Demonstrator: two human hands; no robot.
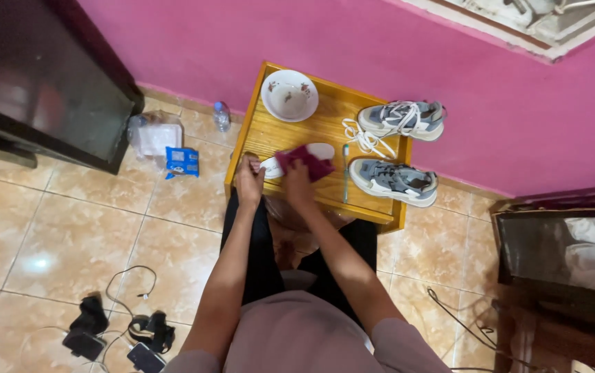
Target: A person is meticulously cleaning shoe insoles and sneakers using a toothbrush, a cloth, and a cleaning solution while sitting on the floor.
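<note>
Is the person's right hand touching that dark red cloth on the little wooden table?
Touching. The head view shows the right hand pressed on the dark red cloth, fingers overlapping its near edge with no gap, over a white insole on the wooden table.

Soft indoor light, edge distortion

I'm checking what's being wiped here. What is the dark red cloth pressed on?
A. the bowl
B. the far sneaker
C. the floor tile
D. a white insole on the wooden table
D: the right hand presses the dark red cloth onto a white insole lying on the wooden table, while the left hand steadies its near end.
</note>
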